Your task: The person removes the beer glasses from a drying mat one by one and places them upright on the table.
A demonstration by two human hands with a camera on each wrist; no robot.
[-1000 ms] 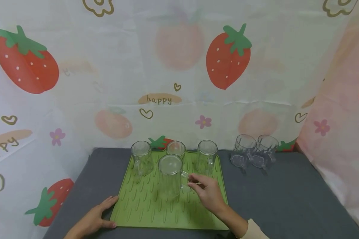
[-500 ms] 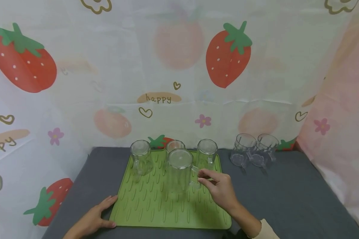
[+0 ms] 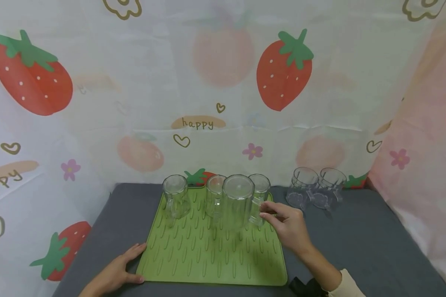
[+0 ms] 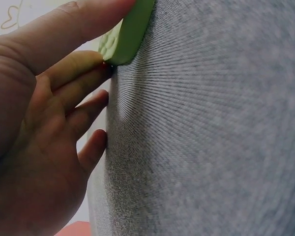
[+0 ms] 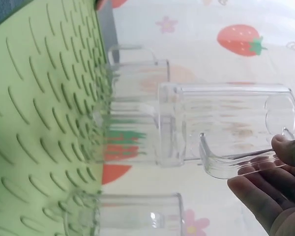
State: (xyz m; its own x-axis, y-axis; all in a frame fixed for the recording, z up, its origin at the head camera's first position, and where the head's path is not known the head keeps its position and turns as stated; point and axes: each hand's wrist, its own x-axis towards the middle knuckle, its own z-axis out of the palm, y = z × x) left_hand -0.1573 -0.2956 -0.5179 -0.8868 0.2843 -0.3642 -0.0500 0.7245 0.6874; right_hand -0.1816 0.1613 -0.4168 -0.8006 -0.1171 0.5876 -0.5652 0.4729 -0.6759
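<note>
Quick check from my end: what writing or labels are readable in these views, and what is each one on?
"happy": brown letters on a tan oval printed on the backdrop cloth, behind the mugs.
"ppy": cut-off end of the same word, on the cloth at the left edge.
The clear mugs and the green mat bear no readable text or brand.
Both wrist views show no lettering.

Near the frame's centre, the right hand [image 3: 288,225] held an upturned clear mug [image 3: 238,202] by its handle, lifted above the green ridged mat [image 3: 208,260]. The left hand [image 3: 115,274] rested flat at the mat's lower left corner. Three more mugs stood along the mat's far edge, and two lay on the grey cloth [image 3: 357,239] at right.
</note>
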